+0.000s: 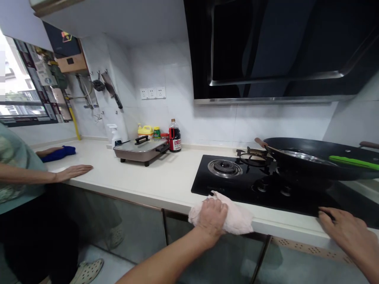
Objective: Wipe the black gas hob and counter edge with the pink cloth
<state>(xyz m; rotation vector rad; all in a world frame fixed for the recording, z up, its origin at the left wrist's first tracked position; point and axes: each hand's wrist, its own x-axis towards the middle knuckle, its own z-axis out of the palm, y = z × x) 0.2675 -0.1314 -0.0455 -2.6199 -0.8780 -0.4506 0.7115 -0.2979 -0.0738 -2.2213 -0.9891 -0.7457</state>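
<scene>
Left hand (211,221) gripping pale cloth (238,218) beneath it, lower center, right hand (349,232) loosely curled, well apart from cloth, lower right.

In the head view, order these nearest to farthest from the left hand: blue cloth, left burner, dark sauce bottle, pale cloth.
1. Pale cloth: under the left hand.
2. Left burner: just ahead.
3. Dark sauce bottle: back left.
4. Blue cloth: far left.

A bright window (22,92) lies left of pale walls (179,75).
</scene>
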